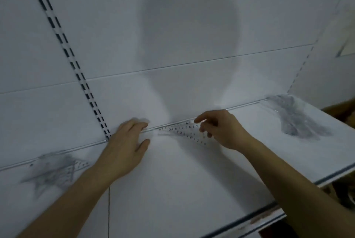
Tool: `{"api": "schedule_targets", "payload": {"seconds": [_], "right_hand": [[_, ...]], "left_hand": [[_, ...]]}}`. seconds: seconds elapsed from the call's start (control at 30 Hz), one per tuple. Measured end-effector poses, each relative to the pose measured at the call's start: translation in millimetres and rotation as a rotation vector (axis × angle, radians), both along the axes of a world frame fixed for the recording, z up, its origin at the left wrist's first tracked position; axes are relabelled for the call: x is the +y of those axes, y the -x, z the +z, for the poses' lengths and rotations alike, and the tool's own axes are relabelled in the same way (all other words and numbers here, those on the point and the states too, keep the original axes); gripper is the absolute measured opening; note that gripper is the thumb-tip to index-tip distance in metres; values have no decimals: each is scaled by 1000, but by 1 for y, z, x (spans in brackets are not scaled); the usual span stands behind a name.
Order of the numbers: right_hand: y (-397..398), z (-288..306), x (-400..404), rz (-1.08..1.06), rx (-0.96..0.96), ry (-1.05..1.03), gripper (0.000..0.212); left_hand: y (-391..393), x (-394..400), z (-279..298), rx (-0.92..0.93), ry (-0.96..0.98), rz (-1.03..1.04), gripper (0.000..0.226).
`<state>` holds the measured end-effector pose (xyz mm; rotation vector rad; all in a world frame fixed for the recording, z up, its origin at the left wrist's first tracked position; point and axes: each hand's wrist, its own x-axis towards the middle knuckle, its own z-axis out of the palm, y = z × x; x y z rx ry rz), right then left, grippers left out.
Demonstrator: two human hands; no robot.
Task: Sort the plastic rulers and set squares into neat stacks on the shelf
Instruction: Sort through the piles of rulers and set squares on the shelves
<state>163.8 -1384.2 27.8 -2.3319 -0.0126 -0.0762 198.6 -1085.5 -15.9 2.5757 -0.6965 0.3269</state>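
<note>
A clear plastic set square (184,132) with black numbers lies flat on the white shelf (172,180), against the back panel. My right hand (221,130) is at its right end, fingers curled and pinching its edge. My left hand (126,141) rests flat on the shelf at the set square's left tip, fingers stretched toward the back panel. A loose heap of clear set squares (51,172) sits at the left of the shelf. A pile of clear rulers (295,118) lies at the far right.
The white back panel (172,55) rises behind the shelf, with a slotted upright (65,51) on the left. The shelf's front edge (269,210) runs diagonally at lower right, with dark clutter below it.
</note>
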Motion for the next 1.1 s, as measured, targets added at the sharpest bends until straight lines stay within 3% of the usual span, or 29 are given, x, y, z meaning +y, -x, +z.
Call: {"api": "schedule_targets", "payload": {"seconds": [0.33, 0.53, 0.83, 1.1], "right_hand": [[-18, 8, 33, 163, -124, 174, 20], [12, 23, 107, 347, -180, 286, 21], [84, 38, 316, 656, -274, 357, 29], [143, 41, 547, 1020, -407, 383, 45]], "left_hand": [[49, 52, 9, -34, 56, 146, 51], [80, 103, 16, -40, 6, 184, 53], [185, 309, 46, -26, -147, 494, 64], [332, 511, 45, 17, -161, 842, 72]]}}
